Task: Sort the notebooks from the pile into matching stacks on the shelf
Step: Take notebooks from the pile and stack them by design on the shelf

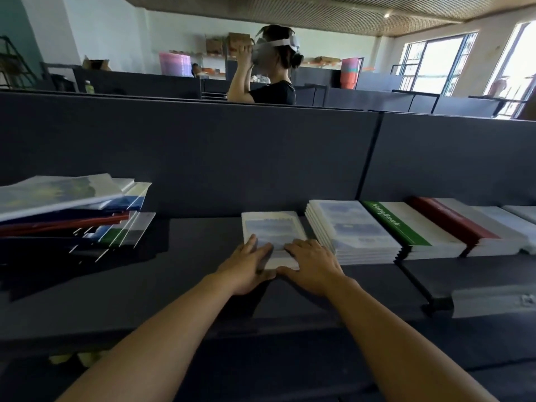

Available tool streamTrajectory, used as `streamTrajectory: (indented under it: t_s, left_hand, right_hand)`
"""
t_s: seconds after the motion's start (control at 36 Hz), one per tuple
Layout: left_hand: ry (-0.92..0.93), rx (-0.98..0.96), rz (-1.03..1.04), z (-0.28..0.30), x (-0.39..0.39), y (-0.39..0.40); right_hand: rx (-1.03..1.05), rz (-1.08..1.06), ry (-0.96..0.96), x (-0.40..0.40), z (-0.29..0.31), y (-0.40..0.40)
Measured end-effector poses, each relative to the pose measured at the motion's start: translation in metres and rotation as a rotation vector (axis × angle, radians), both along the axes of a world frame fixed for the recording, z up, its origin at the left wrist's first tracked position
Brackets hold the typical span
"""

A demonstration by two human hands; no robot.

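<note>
notebook: pale blue-white one [271, 233] flat on dark shelf [200, 242], 12 o'clock of both my hands
left hand [248, 266]: fingers straight, resting on its near-left edge
right hand [311, 265]: fingers spread flat on its near-right corner
pile [66, 210]: 10 o'clock, well apart
sorted stacks [353, 230]: 2 o'clock, just beside notebook

A dark shelf [197, 256] carries everything. At its middle lies a pale blue-and-white notebook stack [271, 230]. Just to the right of that stack sit a taller matching stack [353, 227], then a green-spined stack [406, 227], then a red-spined stack [464, 224]. Well to its left lies an untidy mixed pile [66, 210].
</note>
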State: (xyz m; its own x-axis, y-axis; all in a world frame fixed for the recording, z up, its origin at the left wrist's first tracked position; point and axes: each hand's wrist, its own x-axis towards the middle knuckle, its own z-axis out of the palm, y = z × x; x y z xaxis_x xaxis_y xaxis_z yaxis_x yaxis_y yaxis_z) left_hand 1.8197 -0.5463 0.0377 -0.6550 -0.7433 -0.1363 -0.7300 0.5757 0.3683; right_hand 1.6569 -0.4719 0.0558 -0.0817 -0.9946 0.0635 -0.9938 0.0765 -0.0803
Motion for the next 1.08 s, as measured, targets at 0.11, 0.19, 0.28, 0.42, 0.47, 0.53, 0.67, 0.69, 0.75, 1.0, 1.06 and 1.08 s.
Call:
streamTrajectory:
  t_s: [0.11,0.19,0.28,0.42,0.47,0.53,0.67,0.69,0.75,1.0,1.06,1.08]
  left_hand:
    - [-0.054,-0.019,0.010,0.002,-0.009,-0.004]
    - [-0.093,-0.044,0.007,0.005,-0.014,-0.007]
    - [-0.094,-0.015,0.011,0.006,-0.017,-0.009]
    - [-0.128,0.001,0.024,0.005,-0.019,-0.012]
    - [-0.148,-0.020,0.025,0.009,-0.018,-0.009]
    - [-0.134,-0.064,0.022,0.012,-0.015,-0.005]
    - [-0.055,-0.229,0.104,0.016,0.012,0.001]
    - [-0.030,-0.266,0.140,0.020,0.022,0.002]
    - [0.000,-0.344,0.208,0.030,0.046,0.003]
    - [0.004,-0.630,0.472,0.085,0.176,-0.006]
    - [-0.016,-0.655,0.517,0.095,0.201,-0.011]
    - [-0.027,-0.659,0.535,0.099,0.213,-0.013]
  right_hand:
    - [0.058,0.001,0.037,-0.002,0.002,-0.005]
    - [0.084,-0.016,0.059,-0.004,0.001,-0.011]
    - [0.108,-0.032,0.081,-0.005,0.000,-0.017]
    - [0.149,-0.028,0.105,-0.004,0.000,-0.025]
    - [0.164,-0.025,0.101,-0.003,0.001,-0.026]
    - [0.174,-0.015,0.123,-0.003,0.003,-0.026]
    - [0.083,0.051,0.214,0.000,0.018,-0.028]
    - [0.047,0.077,0.238,0.004,0.020,-0.031]
    - [-0.024,0.110,0.217,0.019,0.026,-0.039]
    - [-0.205,0.317,0.178,0.145,0.057,-0.068]
    - [-0.248,0.354,0.164,0.171,0.067,-0.074]
    - [-0.257,0.360,0.147,0.184,0.071,-0.078]
